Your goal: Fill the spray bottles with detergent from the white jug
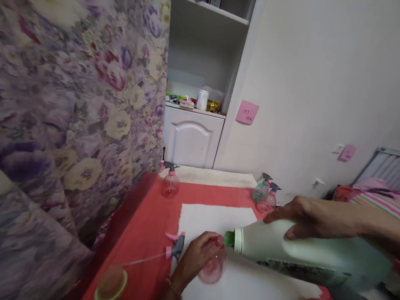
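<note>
My right hand (315,219) grips a large pale green detergent jug (311,255), tipped on its side with its open green spout pointing left. The spout sits right at the mouth of a small clear pink spray bottle (211,267), which my left hand (197,257) holds upright on a white cloth (215,219). A detached pink and grey spray head (175,247) with its thin dip tube lies just left of my left hand. A round green-rimmed cap (111,286) lies on the red tablecloth (143,238) at the near left.
Three more small spray bottles stand at the table's far side: one pink (170,181) at the left, a green one (262,187) and a pink one (269,200) at the right. A floral curtain (67,101) hangs close on the left. A white cabinet (191,137) and a striped bed (388,199) lie beyond.
</note>
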Available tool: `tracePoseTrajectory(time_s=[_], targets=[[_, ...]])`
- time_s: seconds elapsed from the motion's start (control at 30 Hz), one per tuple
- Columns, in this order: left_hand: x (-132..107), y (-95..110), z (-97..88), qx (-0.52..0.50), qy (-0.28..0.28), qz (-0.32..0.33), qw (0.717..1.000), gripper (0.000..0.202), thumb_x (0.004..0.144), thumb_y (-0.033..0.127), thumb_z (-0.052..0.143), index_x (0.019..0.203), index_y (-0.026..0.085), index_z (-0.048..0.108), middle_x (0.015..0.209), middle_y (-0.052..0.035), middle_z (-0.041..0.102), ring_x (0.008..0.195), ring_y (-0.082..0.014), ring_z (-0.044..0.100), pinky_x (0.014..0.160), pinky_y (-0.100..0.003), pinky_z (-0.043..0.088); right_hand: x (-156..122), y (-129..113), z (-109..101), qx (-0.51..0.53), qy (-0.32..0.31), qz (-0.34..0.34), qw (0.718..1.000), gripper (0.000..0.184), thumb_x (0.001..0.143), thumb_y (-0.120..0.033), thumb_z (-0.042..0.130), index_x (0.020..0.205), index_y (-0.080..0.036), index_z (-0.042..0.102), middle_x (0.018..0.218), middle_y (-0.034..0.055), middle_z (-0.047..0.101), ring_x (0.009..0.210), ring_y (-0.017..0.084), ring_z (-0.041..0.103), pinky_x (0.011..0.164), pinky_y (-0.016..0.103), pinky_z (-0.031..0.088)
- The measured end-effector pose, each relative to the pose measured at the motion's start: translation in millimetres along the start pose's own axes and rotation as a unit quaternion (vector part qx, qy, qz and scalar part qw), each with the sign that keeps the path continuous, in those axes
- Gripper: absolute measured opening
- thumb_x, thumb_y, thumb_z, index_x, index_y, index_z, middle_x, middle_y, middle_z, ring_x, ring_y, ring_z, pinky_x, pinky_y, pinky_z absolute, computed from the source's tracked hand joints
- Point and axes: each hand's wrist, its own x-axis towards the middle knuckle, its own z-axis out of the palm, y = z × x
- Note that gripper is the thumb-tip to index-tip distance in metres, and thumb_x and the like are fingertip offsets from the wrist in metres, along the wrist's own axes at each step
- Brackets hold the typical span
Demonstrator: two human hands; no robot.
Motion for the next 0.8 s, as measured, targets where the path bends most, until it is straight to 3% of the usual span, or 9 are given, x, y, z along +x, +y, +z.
tracePoseTrajectory(time_s=[0.1, 0.43, 0.73, 0.8], targets=[[-0.4, 1.0, 0.0, -0.002, 0.0, 0.004, 1.0, 0.033, 0.084, 0.043, 0.065, 0.104, 0.016, 0.066, 0.106, -0.0093, 0.071, 0.102, -0.0243, 0.064, 0.09, -0.032, 0.047, 0.2, -0.2, -0.1, 0.02, -0.022, 0.008, 1.0, 0.045, 0.083, -0.034, 0.061, 0.128, -0.026, 0.065, 0.101, 0.0028, 0.077, 0.084, 0.022, 0.07, 0.073, 0.028, 0.054], [0.2, -1.6, -0.6, 0.002, 0.001, 0.0, 1.0, 0.033, 0.083, 0.041, 0.065, 0.104, 0.016, 0.067, 0.108, -0.0099, 0.071, 0.104, -0.025, 0.063, 0.092, -0.032, 0.047, -0.2, 2.9, -1.1, 0.039, -0.012, -0.001, 0.999, 0.045, 0.082, -0.036, 0.064, 0.126, -0.026, 0.066, 0.102, 0.0034, 0.077, 0.088, 0.024, 0.07, 0.075, 0.028, 0.054], [-0.6, -0.3, -1.1, -0.011, -0.007, 0.004, 1.0, 0.035, 0.084, 0.044, 0.065, 0.106, 0.017, 0.066, 0.109, -0.0091, 0.071, 0.104, -0.0243, 0.063, 0.091, -0.031, 0.048, 0.6, -3.8, -1.5, 0.011, -0.053, 0.023, 0.998, 0.044, 0.087, -0.029, 0.058, 0.13, -0.028, 0.061, 0.11, 0.002, 0.073, 0.093, 0.022, 0.068, 0.079, 0.027, 0.053], [-1.4, 2.3, -0.7, -0.007, -0.005, -0.001, 1.0, 0.036, 0.083, 0.045, 0.066, 0.105, 0.017, 0.067, 0.109, -0.0094, 0.071, 0.103, -0.0243, 0.063, 0.091, -0.031, 0.048, 0.5, -4.2, -1.5, -0.002, -0.037, 0.014, 0.999, 0.042, 0.086, -0.029, 0.059, 0.127, -0.027, 0.064, 0.108, 0.0015, 0.074, 0.091, 0.021, 0.069, 0.077, 0.026, 0.053]])
